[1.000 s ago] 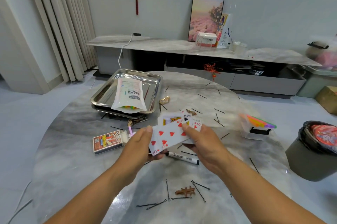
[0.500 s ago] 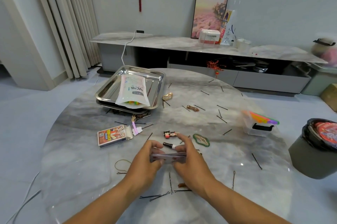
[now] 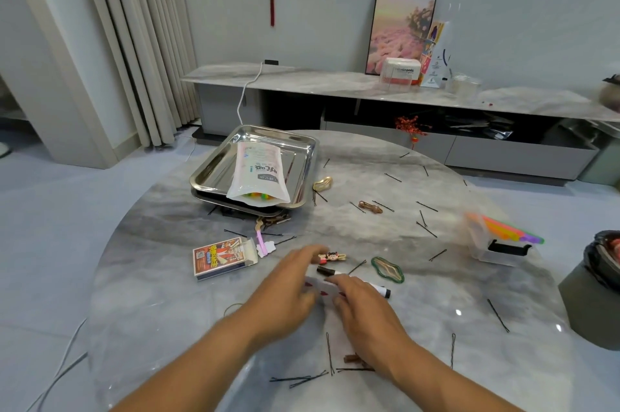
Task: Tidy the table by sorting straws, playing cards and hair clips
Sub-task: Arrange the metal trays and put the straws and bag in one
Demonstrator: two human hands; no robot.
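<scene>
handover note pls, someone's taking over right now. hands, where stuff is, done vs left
Left hand and right hand: both on the playing cards lying on the table; grip unclear, motion blur.
Card box open, left of the hands.
Straw bag in the steel tray; more straws on the clear box at right.
Hair clips and bobby pins scattered all over.
Done: cards gathered. Left: box the cards, collect clips and pins, sort straws.

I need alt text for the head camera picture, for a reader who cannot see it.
Two hands rest over playing cards on a round marble table. Around them lie a card box, a marker, hairpins and a steel tray.
</scene>
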